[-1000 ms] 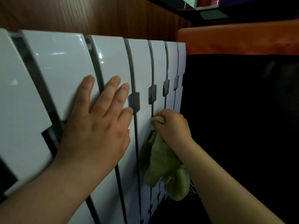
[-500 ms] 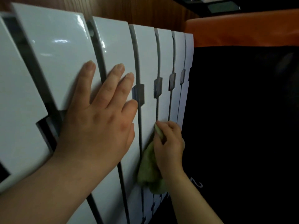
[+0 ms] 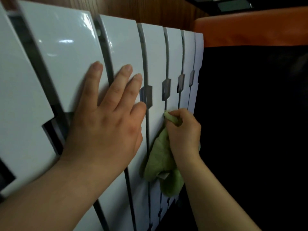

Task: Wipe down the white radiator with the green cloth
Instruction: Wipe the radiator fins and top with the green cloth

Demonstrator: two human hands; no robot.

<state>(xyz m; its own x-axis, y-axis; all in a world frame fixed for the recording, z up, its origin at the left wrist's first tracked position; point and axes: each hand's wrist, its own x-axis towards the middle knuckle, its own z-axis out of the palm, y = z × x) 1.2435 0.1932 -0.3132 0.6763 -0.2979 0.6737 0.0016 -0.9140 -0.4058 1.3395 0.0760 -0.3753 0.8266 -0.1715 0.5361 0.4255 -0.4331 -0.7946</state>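
Observation:
A white radiator (image 3: 63, 52) with several glossy vertical sections fills the left and middle of the head view. My left hand (image 3: 106, 124) lies flat on it with fingers straight and spread across two sections. My right hand (image 3: 185, 130) grips a bunched green cloth (image 3: 160, 157) and holds its top end against the slot between sections near the radiator's right end. The rest of the cloth hangs down below my fist over the lower sections.
A brown wood-grain wall (image 3: 150, 9) runs behind the radiator. Right beside the radiator's right edge stands a dark piece of furniture (image 3: 250, 122) with an orange top band (image 3: 250, 25).
My right hand has slid up the section with the cloth, and the cloth's hanging tail has come back into sight below the fist. My left hand stays pressed flat.

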